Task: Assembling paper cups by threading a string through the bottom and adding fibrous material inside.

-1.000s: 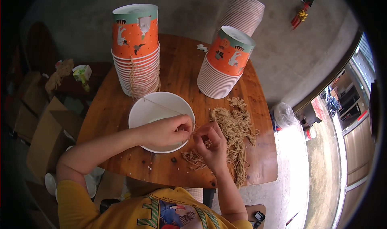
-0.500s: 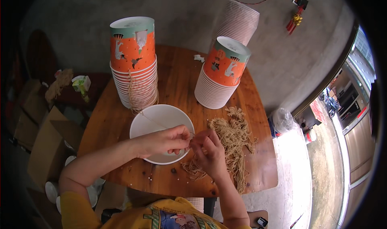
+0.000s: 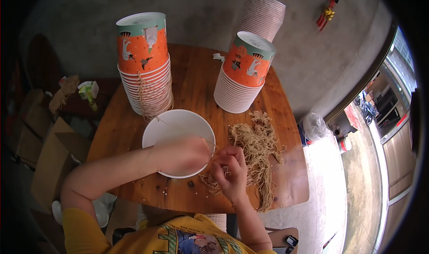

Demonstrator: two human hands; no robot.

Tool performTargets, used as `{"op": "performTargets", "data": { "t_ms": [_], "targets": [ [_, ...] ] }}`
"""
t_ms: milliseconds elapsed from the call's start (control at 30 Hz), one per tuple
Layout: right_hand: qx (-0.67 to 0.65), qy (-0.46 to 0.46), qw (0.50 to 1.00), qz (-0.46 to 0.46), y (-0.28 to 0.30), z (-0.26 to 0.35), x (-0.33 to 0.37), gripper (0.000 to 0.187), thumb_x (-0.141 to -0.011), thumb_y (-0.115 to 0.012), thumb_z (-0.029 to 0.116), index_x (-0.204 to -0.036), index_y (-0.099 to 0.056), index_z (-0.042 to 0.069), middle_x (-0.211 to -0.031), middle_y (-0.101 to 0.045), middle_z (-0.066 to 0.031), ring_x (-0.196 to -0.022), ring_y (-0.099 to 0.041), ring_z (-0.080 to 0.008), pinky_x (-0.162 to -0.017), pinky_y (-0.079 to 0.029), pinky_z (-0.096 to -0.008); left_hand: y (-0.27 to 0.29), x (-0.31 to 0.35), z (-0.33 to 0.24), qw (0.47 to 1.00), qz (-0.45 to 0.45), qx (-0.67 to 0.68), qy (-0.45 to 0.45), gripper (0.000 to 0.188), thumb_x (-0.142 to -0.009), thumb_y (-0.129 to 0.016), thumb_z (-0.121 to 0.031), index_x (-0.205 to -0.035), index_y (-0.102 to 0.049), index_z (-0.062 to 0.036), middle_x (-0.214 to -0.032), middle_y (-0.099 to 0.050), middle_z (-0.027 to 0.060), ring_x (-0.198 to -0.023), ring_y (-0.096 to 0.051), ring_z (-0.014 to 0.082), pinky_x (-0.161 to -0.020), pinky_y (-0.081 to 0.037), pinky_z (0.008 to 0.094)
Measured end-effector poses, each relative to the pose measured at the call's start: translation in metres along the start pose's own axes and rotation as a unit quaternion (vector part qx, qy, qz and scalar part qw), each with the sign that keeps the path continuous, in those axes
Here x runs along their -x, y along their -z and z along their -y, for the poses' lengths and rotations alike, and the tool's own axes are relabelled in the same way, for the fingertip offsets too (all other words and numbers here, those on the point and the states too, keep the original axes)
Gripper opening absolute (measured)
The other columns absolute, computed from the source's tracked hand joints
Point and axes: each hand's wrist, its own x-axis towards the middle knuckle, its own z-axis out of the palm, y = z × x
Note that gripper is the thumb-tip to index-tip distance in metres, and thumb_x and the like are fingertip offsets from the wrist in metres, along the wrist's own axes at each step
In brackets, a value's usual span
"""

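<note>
White round paper bucket (image 3: pixel 178 122) stands mouth-up, near side of brown wooden desk (image 3: pixel 196 82), likely for rim access. Right hand (image 3: pixel 232 172) pinches thin tan string (image 3: pixel 212 143) beside the right rim; left hand (image 3: pixel 184 156) blurred over bucket, can't tell its grip.

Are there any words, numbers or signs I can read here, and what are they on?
Yellow shirt: printed lettering on the front, which I won't copy out.
Orange-and-green tub atop the left stack: faint marks on its base, too small to read.
Red sheet by the doorway: too blurred to read.
White bowl and beige strings: no writing visible.
</note>
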Motion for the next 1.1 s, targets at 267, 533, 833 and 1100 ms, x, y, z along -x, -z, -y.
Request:
{"op": "performTargets", "data": {
  "t_ms": [267, 533, 833, 1100],
  "targets": [
    [0.062, 0.044, 0.997, -0.006, -0.002, 0.010, 0.008, 0.023, -0.075, -0.073, -0.003, -0.094, -0.066, 0.006, -0.091, -0.054, -0.0076, -0.075, -0.059, -0.0192, -0.061, -0.051, -0.0279, -0.009, 0.006, -0.006, 0.996, -0.013, 0.078, 0.033, 0.015, -0.091, -0.061, -0.011, -0.103, -0.055, -0.0046, -0.093, -0.057, 0.0046, -0.079, -0.058, 0.0133, -0.072, -0.050, 0.0281],
    [0.087, 0.034, 0.995, 0.026, 0.008, 0.008, 0.008, 0.024, -0.076, -0.071, -0.003, -0.098, -0.067, 0.006, -0.087, -0.055, -0.0068, -0.071, -0.060, -0.0192, -0.060, -0.051, -0.0291, -0.010, 0.010, -0.002, 0.986, -0.030, 0.161, -0.003, 0.014, -0.092, -0.057, -0.003, -0.106, -0.053, -0.0018, -0.097, -0.057, 0.0072, -0.087, -0.060, 0.0168, -0.080, -0.054, 0.0323],
    [-0.041, -0.074, 0.996, 0.034, 0.011, 0.005, 0.004, 0.022, -0.087, -0.066, 0.004, -0.108, -0.060, 0.003, -0.094, -0.056, -0.0094, -0.073, -0.062, -0.0170, -0.061, -0.052, -0.0276, -0.032, 0.019, 0.013, 0.701, -0.226, -0.512, -0.441, 0.014, -0.090, -0.053, -0.001, -0.100, -0.043, -0.0024, -0.091, -0.056, 0.0157, -0.079, -0.058, 0.0377, -0.069, -0.049, 0.0415],
    [-0.034, -0.062, 0.995, 0.065, 0.005, -0.001, 0.005, 0.021, -0.088, -0.067, 0.006, -0.107, -0.059, 0.001, -0.097, -0.057, -0.0097, -0.077, -0.064, -0.0176, -0.061, -0.052, -0.0261, -0.024, 0.014, 0.010, 0.969, -0.107, -0.085, -0.208, 0.012, -0.091, -0.058, -0.003, -0.092, -0.046, -0.0032, -0.079, -0.052, 0.0013, -0.070, -0.053, 0.0093, -0.065, -0.046, 0.0257]
  ]
}}
